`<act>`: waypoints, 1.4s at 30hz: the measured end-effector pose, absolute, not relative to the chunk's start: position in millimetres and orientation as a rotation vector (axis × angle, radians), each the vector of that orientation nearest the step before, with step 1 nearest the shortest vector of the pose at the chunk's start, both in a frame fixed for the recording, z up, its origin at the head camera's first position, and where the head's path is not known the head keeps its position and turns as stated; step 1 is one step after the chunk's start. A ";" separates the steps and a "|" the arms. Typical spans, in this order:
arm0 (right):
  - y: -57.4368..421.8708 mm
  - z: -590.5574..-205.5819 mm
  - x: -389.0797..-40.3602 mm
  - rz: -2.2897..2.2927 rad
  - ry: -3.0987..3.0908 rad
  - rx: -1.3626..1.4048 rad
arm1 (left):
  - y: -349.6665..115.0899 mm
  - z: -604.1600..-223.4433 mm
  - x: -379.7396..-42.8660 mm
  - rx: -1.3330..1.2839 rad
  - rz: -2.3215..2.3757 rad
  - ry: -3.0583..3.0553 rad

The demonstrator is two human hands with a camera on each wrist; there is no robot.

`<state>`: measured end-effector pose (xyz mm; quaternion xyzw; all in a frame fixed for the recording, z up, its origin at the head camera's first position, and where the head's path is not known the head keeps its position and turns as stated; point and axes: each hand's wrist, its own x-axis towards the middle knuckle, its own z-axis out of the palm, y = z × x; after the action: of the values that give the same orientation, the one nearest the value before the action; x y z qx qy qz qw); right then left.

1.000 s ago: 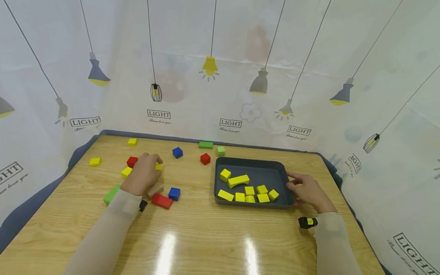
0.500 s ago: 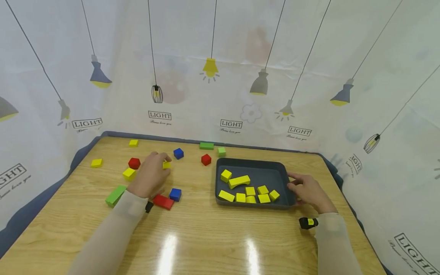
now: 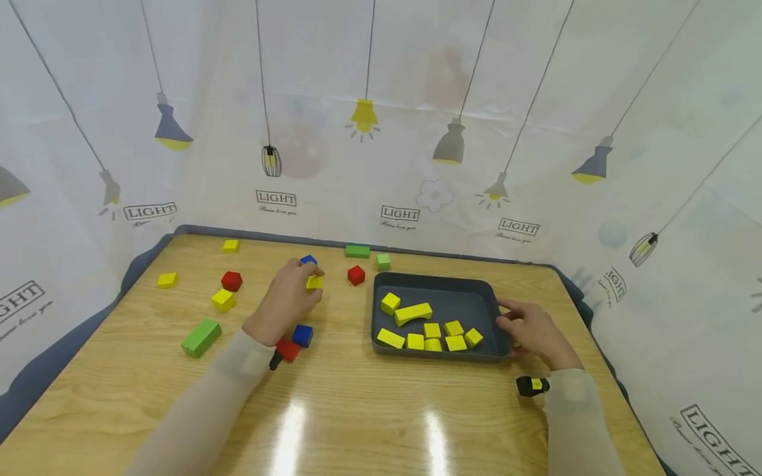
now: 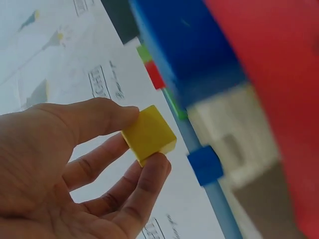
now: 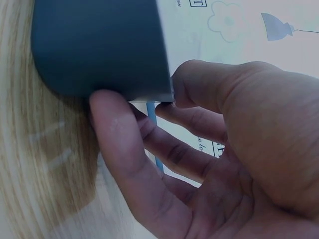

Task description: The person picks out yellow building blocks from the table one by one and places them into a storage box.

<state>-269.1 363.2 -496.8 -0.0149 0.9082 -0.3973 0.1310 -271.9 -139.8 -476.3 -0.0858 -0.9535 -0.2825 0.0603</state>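
Note:
In the head view my left hand (image 3: 281,303) pinches a yellow block (image 4: 149,133) between thumb and fingertips, held up over the table left of the tray. The left wrist view has the thumb on one side of this block and fingers on the other. My right hand (image 3: 538,336) holds the right end of a dark grey tray (image 3: 467,297). In the right wrist view its thumb lies at the tray's rim and fingers reach the outer wall near the bottom. Several yellow blocks (image 3: 413,313) lie in the tray, mostly along its near side.
Under the left wrist lie a red block (image 3: 289,349) and a blue cube (image 3: 303,336). Further left are a green block (image 3: 201,338), a red block (image 3: 231,281) and 3 yellow blocks (image 3: 223,301). Another red block (image 3: 356,275) and green blocks (image 3: 357,251) sit behind the tray's left side.
My left hand has moved right with the yellow block, away from the blocks on the left and closer to the tray. My right hand and the tray have stayed in place.

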 end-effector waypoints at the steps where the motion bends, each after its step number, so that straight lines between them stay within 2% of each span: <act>1: 362.9 -496.6 -268.9 -1.154 2.637 -0.041 | -135.2 -476.1 -272.3 -0.275 -0.851 -2.880; 25: 363.0 -497.5 -269.1 -1.147 2.636 -0.021 | -41.4 -473.9 -259.3 -0.654 -0.821 -2.832; 42: 364.0 -497.2 -269.8 -1.132 2.647 -0.016 | -23.5 -477.9 -246.5 -0.742 -0.780 -2.873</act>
<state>-269.8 364.0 -497.2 -0.0054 0.9115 -0.3899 0.1308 -246.5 -23.5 -477.9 -0.2416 -0.9358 -0.2542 0.0368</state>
